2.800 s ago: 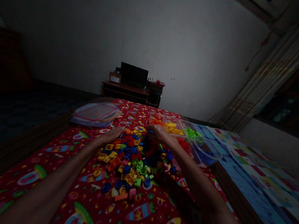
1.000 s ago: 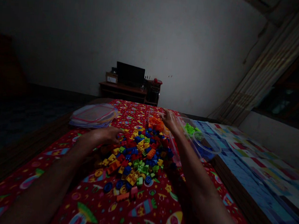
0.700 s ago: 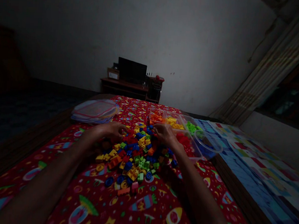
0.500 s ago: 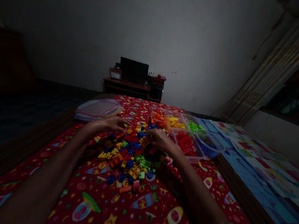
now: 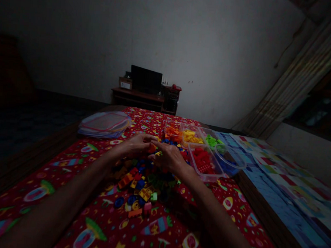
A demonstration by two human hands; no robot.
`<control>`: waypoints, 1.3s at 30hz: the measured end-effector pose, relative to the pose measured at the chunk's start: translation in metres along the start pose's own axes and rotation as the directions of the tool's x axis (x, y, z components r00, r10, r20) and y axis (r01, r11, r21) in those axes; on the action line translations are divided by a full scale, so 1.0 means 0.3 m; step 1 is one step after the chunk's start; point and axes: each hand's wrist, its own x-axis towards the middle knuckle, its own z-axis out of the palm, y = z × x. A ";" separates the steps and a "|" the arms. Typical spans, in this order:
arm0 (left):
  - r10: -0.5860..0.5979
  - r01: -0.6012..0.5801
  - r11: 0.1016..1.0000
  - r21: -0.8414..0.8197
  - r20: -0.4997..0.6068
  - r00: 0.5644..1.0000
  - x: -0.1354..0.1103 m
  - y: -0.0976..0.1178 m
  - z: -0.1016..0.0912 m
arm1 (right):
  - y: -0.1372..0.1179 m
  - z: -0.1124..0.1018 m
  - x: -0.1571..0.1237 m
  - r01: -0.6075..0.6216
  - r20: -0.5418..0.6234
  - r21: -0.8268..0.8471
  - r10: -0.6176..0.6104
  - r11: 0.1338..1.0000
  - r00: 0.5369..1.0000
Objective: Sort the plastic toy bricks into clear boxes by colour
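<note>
A heap of small plastic building blocks (image 5: 140,183) in red, blue, yellow, green and orange lies on a red patterned cloth (image 5: 99,224). Over the far side of the heap my left hand (image 5: 132,147) and my right hand (image 5: 167,157) meet, fingertips touching around an orange block (image 5: 152,148). Both hands have their fingers curled in a pinch. Clear tubs stand to the right: one with orange blocks (image 5: 173,131), one with yellow blocks (image 5: 191,137), one with green blocks (image 5: 213,141) and one with red blocks (image 5: 204,161).
A stack of clear lids (image 5: 104,123) lies at the far left of the cloth. A round clear tub (image 5: 231,162) with blue pieces stands beside the red tub. A checked mat (image 5: 284,189) lies to the right. A low cabinet with a dark screen (image 5: 145,89) stands against the wall.
My right hand came back from the tubs to the heap. Both hands then moved toward each other and now meet over the heap's far side.
</note>
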 end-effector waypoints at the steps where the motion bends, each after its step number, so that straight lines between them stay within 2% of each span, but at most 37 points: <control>1: 0.006 -0.006 1.000 -0.013 0.006 1.000 0.001 0.012 0.017 | -0.004 0.008 0.000 0.004 0.002 -0.011 -0.004 1.000 1.000; 5: 0.018 -0.013 0.996 -0.092 0.051 0.999 -0.003 0.039 0.034 | 0.007 0.000 -0.009 -0.025 0.047 -0.018 0.026 1.000 0.999; 8: -0.023 0.022 0.995 -0.096 -0.014 1.000 -0.005 0.026 -0.001 | 0.051 -0.045 0.005 -0.148 0.004 -0.063 0.149 0.987 0.989; 12: -0.003 0.036 0.983 0.179 -0.180 0.984 0.003 -0.022 -0.055 | 0.160 -0.108 0.107 -0.307 -0.096 -0.120 0.297 0.944 0.950; 15: -0.004 0.075 0.910 0.407 -0.172 0.985 0.007 -0.051 -0.061 | 0.247 -0.135 0.204 -0.401 -0.134 -0.123 0.385 0.908 0.913; 18: -0.029 0.091 0.840 0.536 -0.123 0.992 0.003 -0.072 -0.038 | 0.291 -0.138 0.238 -0.438 -0.191 -0.089 0.417 0.894 0.889; 20: -0.054 0.086 0.825 0.559 -0.075 0.996 -0.001 -0.085 -0.017 | 0.284 -0.127 0.211 -0.433 -0.230 -0.047 0.412 0.900 0.882; 22: -0.073 0.073 0.836 0.545 -0.020 0.997 -0.005 -0.096 0.001 | 0.253 -0.106 0.157 -0.391 -0.188 -0.008 0.383 0.920 0.905; 25: -0.059 0.044 0.869 0.493 0.016 0.998 -0.003 -0.106 0.015 | 0.185 -0.070 0.062 -0.290 0.032 0.018 0.289 0.957 0.957; 27: -0.044 0.034 0.889 0.456 0.009 0.999 0.005 -0.112 0.018 | 0.147 -0.047 0.012 -0.216 0.160 0.016 0.211 0.976 0.964; 29: -0.040 0.036 0.911 0.411 0.003 0.999 0.015 -0.119 0.019 | 0.127 -0.030 -0.022 -0.175 0.219 0.011 0.168 0.985 0.961; 35: 0.021 -0.005 0.934 0.358 -0.043 0.999 0.021 -0.114 0.023 | 0.150 -0.013 -0.049 -0.194 0.209 0.107 0.169 0.975 0.963; 39: 0.009 -0.012 0.958 0.285 0.013 1.000 0.004 -0.075 0.029 | 0.157 -0.035 -0.046 -0.177 0.159 0.142 0.154 0.974 0.975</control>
